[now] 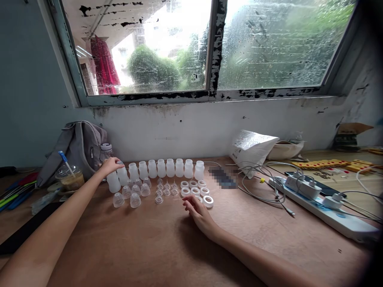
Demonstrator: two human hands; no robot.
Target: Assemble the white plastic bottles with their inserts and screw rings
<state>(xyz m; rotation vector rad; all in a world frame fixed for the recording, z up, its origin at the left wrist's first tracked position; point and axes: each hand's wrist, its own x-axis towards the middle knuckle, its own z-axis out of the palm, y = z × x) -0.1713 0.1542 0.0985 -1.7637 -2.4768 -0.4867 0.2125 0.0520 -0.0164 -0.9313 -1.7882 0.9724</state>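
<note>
My left hand (110, 165) reaches to the left end of a row of small frosted white bottles (161, 168), its fingers closed at the top of one bottle (122, 176). Another bottle (113, 183) stands just below that hand. Several clear dome caps (135, 200) sit in front of the row. Beside them are clear silicone nipples (166, 191), then white screw rings (208, 201) laid out in rows. My right hand (199, 213) hovers or rests by the front rings, fingers loosely bent and apart, with nothing visible in them.
On the left are a grey backpack (80, 147), a drink cup with a straw (70, 177) and colored pens (18, 191). To the right lie a white power strip (323, 211), tangled cables (254, 191) and a silver-white bag (251, 147). A window wall closes the back.
</note>
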